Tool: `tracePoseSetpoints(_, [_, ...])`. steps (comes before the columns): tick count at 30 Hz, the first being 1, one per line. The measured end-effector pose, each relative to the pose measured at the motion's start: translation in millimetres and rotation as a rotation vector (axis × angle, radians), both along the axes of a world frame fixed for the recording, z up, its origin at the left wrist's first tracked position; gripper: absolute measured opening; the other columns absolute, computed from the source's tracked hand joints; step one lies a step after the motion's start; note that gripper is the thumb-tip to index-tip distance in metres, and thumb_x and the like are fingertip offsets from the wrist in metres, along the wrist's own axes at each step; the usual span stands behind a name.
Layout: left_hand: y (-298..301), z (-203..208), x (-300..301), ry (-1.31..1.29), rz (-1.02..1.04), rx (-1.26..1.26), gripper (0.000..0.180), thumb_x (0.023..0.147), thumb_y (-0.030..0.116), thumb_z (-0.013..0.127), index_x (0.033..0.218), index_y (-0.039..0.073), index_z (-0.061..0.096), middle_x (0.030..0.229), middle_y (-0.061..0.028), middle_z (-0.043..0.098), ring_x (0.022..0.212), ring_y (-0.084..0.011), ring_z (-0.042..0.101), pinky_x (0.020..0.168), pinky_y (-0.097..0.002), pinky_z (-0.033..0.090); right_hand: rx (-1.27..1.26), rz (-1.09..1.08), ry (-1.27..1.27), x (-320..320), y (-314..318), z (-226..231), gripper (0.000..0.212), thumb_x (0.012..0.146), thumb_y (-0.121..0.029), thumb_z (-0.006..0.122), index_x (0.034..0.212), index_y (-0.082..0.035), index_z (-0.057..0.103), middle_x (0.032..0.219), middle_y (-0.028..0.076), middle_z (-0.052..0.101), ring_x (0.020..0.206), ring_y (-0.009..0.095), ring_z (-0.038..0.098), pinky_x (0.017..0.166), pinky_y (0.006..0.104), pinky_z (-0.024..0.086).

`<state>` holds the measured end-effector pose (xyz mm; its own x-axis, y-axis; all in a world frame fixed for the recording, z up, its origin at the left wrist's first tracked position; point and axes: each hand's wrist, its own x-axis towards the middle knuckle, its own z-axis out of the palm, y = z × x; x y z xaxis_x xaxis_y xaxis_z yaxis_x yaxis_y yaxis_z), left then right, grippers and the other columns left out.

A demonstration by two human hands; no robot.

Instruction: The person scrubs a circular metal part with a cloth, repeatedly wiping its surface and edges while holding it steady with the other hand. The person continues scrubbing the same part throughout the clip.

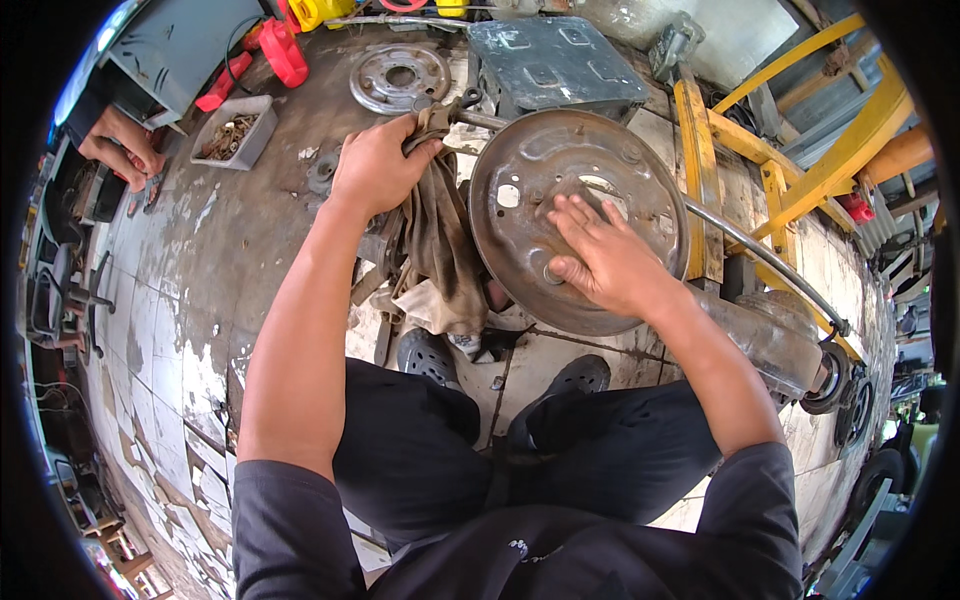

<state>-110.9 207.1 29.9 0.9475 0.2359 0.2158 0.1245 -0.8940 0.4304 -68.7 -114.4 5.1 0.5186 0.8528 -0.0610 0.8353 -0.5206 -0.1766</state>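
My left hand point(385, 165) is closed round the top of a dirty brown rag point(440, 235), which hangs down from it beside the end of a metal rod point(480, 119). A round, brownish metal backing plate point(510, 270), like that of a drum brake, stands tilted before me, with holes and studs in its face. Against its middle lies my right hand point(610, 255), fingers stretched out and slightly blurred at the tips. What lies under that palm is hidden. The rod shows again to the right of the plate.
A dark metal box point(555, 55) and a round metal disc point(400, 78) lie beyond. A yellow frame point(695, 170) and a metal cylinder point(765, 345) are at right. At left are a grey tray of small parts point(235, 132) and another person's hand point(122, 150) near pliers.
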Motion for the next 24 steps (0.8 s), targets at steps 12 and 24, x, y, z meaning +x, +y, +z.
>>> tracePoseSetpoints(12, [0, 0, -1, 0.011, -0.008, -0.002, 0.047, 0.092, 0.042, 0.067, 0.122, 0.006, 0.067, 0.106, -0.0240, 0.070, 0.103, -0.0430, 0.065, 0.088, -0.0489, 0.050, -0.053, -0.098, 0.005, 21, 13, 3, 0.073, 0.106, -0.058, 0.022, 0.156, -0.007, 0.034, 0.164, 0.012, 0.028, 0.153, 0.032, 0.021, 0.124, 0.0515, 0.015])
tracePoseSetpoints(24, [3, -6, 1, -0.030, -0.025, 0.021, 0.047, 0.091, 0.043, 0.067, 0.121, 0.007, 0.068, 0.102, -0.0225, 0.072, 0.100, -0.0421, 0.066, 0.088, -0.0480, 0.051, -0.013, -0.160, 0.022, 28, 24, 5, 0.067, 0.107, -0.053, 0.023, 0.154, -0.008, 0.037, 0.163, 0.011, 0.031, 0.152, 0.032, 0.024, 0.124, 0.0531, 0.017])
